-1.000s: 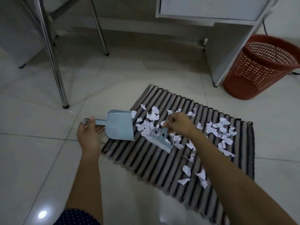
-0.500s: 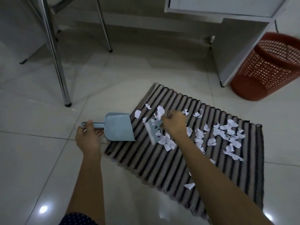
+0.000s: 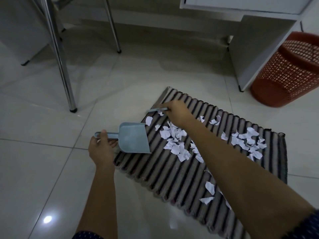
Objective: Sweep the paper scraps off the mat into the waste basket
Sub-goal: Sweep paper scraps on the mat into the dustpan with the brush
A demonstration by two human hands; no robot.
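Note:
A striped mat (image 3: pixel 172 173) lies on the tiled floor with several white paper scraps (image 3: pixel 174 142) strewn over it. My left hand (image 3: pixel 101 149) grips the handle of a light blue dustpan (image 3: pixel 133 138), whose mouth rests on the mat's left edge facing the scraps. My right hand (image 3: pixel 177 113) holds a small blue brush (image 3: pixel 156 110) near the mat's far left corner, seen edge-on, beyond the main heap. More scraps (image 3: pixel 248 140) lie toward the mat's right side and near its front edge. The red mesh waste basket (image 3: pixel 290 69) stands at the far right.
A white desk panel (image 3: pixel 255 54) stands between the mat and the basket. Chrome chair legs (image 3: pixel 60 62) rise at the left, with another leg (image 3: pixel 113 28) further back. Glossy white floor tiles (image 3: pixel 43 169) surround the mat.
My right hand has carried the brush from the heap's middle up toward the mat's far left corner. Scraps now lie gathered closer to the dustpan's mouth. The dustpan barely moved.

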